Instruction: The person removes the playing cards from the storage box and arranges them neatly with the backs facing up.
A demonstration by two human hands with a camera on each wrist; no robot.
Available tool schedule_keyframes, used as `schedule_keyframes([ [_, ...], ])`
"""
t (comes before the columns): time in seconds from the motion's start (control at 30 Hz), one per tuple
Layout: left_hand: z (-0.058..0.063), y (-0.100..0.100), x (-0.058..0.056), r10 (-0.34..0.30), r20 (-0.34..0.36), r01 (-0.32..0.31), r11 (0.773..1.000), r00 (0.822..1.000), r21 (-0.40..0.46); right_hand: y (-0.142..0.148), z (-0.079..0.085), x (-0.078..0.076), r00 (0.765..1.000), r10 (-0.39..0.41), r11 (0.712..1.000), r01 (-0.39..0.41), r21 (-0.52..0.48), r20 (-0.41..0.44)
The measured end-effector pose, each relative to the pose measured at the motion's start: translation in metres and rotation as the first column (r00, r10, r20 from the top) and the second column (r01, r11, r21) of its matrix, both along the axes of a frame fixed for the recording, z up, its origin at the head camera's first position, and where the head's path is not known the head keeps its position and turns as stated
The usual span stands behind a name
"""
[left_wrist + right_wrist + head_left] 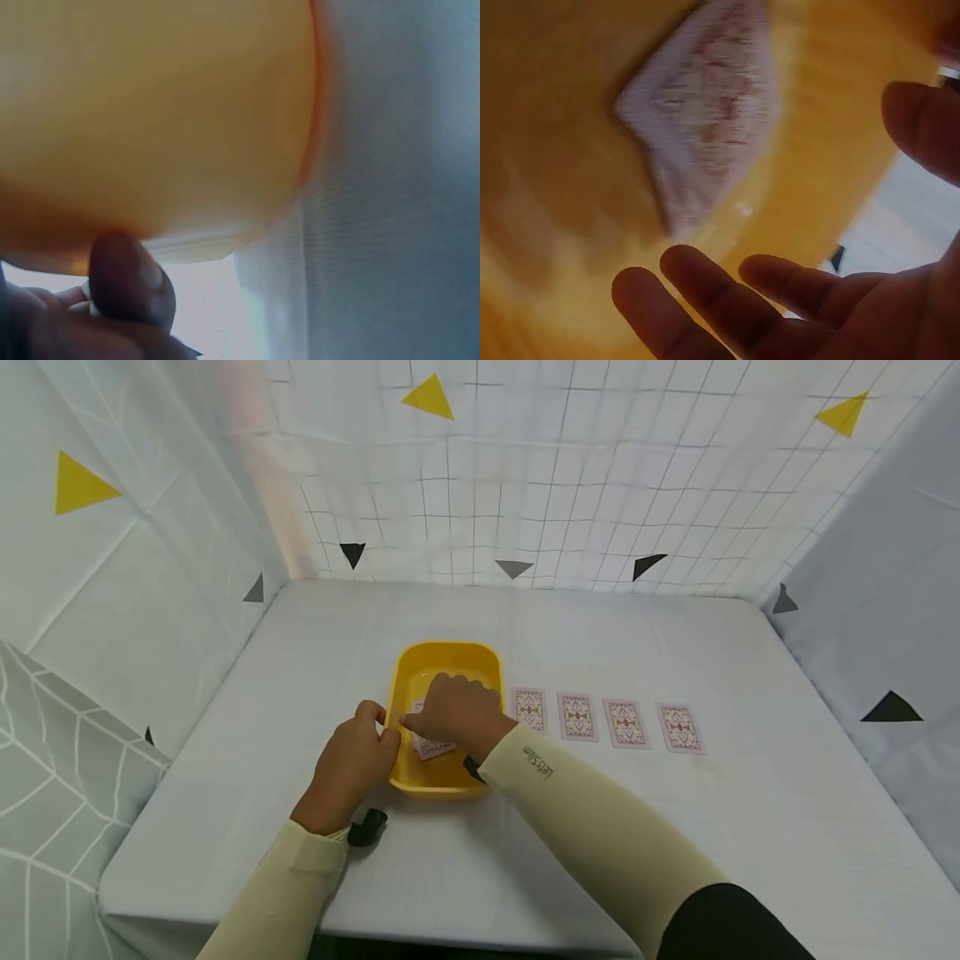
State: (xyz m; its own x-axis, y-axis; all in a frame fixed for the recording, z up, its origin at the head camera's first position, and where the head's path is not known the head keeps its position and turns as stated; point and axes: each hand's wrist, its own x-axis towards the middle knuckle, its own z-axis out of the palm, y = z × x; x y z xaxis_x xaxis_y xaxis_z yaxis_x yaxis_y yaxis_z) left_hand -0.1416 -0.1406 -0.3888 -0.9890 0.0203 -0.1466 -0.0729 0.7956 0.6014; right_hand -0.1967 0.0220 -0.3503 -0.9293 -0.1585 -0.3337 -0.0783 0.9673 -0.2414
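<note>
A yellow plastic tray stands on the white-covered table. Its left rim is pinched by my left hand, with the thumb and fingers at the edge; the left wrist view shows a fingertip against the tray's outer wall. My right hand is over the tray, its fingers spread and nothing between them in the right wrist view. Beneath it, playing cards lie overlapping inside the tray, with patterned red-and-white backs up. The hand partly covers these cards in the head view.
To the right of the tray, several playing cards form a row, backs up, from the nearest card to the farthest card. White cloth walls with triangle marks surround the table at the back and sides.
</note>
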Motion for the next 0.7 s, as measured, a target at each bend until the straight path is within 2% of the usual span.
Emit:
schedule_keyframes([
  [0.27,0.000,0.001,-0.001,0.003,-0.005,-0.003,1.000,1.000,0.001,-0.003,-0.021,-0.002,1.000,0.009,0.998,-0.009,0.058,0.005],
  [0.4,0.000,0.001,-0.001,0.000,-0.022,0.000,1.000,1.000,0.000,-0.002,-0.022,-0.001,0.999,0.037,0.999,-0.037,0.009,0.004],
  [0.57,-0.001,0.001,-0.001,0.001,-0.019,-0.002,1.000,1.000,-0.014,0.000,-0.020,-0.003,1.000,0.020,0.994,-0.018,-0.105,0.021],
  [0.7,-0.001,0.002,-0.001,0.002,-0.017,-0.002,1.000,1.000,-0.013,0.003,-0.014,-0.004,1.000,0.025,0.992,-0.024,-0.126,0.005],
])
